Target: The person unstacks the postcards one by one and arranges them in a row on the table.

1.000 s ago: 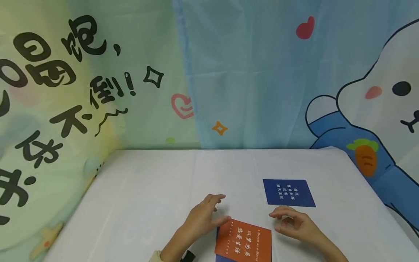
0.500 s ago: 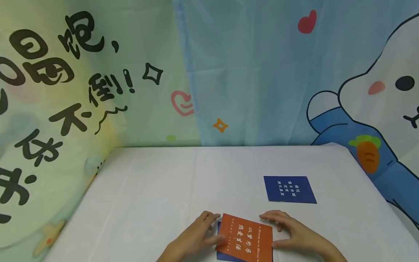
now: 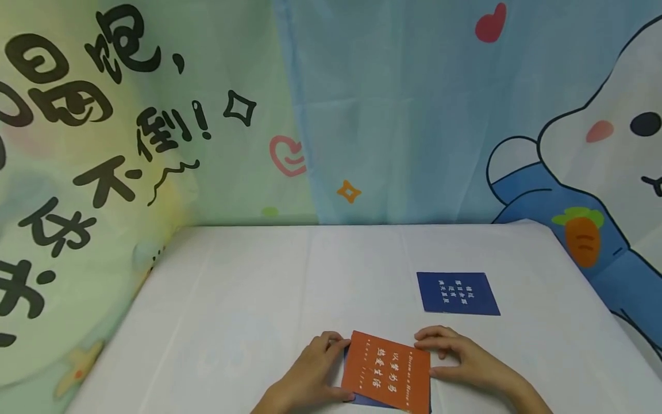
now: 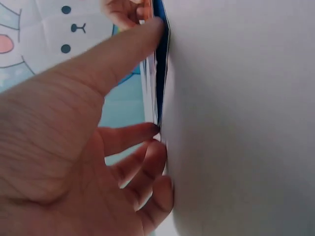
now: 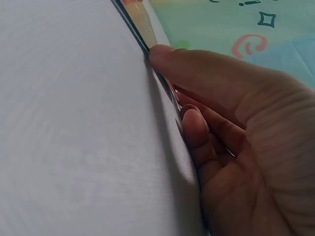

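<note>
In the head view an orange postcard (image 3: 389, 368) with white writing lies skewed on top of a blue postcard (image 3: 376, 401). My left hand (image 3: 312, 371) is at their left side, thumb near the lower corner, index fingertip near the upper one. The left wrist view shows this hand's thumb and index fingertip touching the blue edge (image 4: 161, 64), well apart from each other. My right hand (image 3: 468, 359) is on the other side; its thumb touches the right edge and its index finger reaches the upper right corner. In the right wrist view that thumb (image 5: 165, 56) rests against the stack's thin edge.
Farther back on the white tabletop (image 3: 248, 299) lies another dark blue card (image 3: 457, 293) with white writing. Behind the table hangs a printed cloth (image 3: 393, 115) with a cartoon rabbit and large lettering.
The right hand has moved left to touch the cards' right side. The left hand has shifted from the orange card's upper corner down along the left side. The orange card's angle has changed slightly.
</note>
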The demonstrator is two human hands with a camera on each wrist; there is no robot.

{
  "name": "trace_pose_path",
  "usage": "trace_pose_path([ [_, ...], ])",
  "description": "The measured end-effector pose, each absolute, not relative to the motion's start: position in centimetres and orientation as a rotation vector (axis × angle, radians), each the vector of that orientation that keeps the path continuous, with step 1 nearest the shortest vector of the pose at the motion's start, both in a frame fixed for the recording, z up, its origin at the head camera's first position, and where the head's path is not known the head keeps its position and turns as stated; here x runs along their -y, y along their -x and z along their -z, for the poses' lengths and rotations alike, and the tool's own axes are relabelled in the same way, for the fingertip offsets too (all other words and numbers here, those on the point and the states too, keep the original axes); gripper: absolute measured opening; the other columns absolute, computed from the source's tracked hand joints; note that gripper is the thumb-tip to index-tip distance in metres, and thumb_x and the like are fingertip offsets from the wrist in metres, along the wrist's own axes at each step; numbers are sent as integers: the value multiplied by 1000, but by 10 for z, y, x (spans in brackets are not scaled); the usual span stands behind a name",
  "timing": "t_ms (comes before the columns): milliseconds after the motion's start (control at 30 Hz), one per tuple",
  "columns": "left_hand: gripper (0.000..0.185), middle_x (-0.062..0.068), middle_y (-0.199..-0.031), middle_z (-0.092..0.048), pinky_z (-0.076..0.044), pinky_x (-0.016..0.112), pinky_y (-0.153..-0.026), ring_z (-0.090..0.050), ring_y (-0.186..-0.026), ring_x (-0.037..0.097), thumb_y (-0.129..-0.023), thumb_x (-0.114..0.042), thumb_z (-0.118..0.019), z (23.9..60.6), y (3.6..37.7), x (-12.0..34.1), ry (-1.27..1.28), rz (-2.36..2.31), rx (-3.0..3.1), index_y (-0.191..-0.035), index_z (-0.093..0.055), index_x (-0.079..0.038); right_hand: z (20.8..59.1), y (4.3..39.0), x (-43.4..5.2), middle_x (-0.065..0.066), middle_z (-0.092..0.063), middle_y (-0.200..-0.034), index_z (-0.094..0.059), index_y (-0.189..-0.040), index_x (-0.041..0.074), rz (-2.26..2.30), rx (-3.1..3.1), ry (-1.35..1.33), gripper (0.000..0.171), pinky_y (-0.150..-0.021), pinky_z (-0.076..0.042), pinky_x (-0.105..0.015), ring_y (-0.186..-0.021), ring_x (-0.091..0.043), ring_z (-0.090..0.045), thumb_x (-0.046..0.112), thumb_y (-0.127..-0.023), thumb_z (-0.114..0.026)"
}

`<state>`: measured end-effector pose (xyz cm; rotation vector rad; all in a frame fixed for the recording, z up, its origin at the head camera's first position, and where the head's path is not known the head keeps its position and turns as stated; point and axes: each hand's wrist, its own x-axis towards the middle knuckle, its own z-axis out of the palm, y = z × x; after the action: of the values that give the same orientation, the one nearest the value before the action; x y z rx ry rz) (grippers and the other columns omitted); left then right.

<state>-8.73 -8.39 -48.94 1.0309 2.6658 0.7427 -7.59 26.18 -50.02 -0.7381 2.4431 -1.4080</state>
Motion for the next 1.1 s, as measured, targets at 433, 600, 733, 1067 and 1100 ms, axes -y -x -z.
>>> trace_pose_path([
  [433, 80, 1, -130, -44, -42, 37, -100, -45, -115, 14, -77, -47, -80, 494, 91, 83, -938, -861, -2615, -140, -49, -8, 503, 79, -261, -14, -60, -123, -69, -120, 11, 1433, -2467, 695, 33, -71, -45, -22, -93, -8, -52, 21, -89, -72],
  [600, 79, 1, -128, -43, -43, 33, -97, -45, -110, 11, -77, -40, -82, 494, 90, 82, -934, -937, -2570, -139, -49, -4, 504, 79, -262, -14, -62, -121, -68, -120, 9, 1445, -2471, 702, 33, -71, -43, -22, -87, -9, -54, 21, -89, -71],
  [733, 76, -1, -126, -42, -44, 28, -94, -47, -106, 8, -77, -31, -83, 494, 91, 82, -886, -1043, -2528, -139, -48, -6, 506, 80, -261, -11, -64, -120, -69, -119, 13, 1421, -2521, 671, 32, -74, -42, -21, -89, -8, -54, 22, -88, -73],
  [1067, 83, -2, -111, -58, -48, 19, -79, -53, -87, -2, -79, -18, -82, 489, 92, 73, -791, -1227, -2367, -146, -36, 0, 508, 78, -262, -11, -60, -112, -64, -120, 4, 1596, -2490, 640, 37, -70, -50, -20, -78, -10, -58, 13, -86, -75],
  [1100, 83, -3, -108, -59, -48, 19, -76, -53, -84, -2, -79, -17, -82, 488, 93, 72, -777, -1239, -2360, -146, -36, 1, 509, 79, -262, -9, -61, -108, -63, -122, 3, 1621, -2478, 644, 39, -70, -50, -21, -78, -10, -58, 12, -86, -74],
])
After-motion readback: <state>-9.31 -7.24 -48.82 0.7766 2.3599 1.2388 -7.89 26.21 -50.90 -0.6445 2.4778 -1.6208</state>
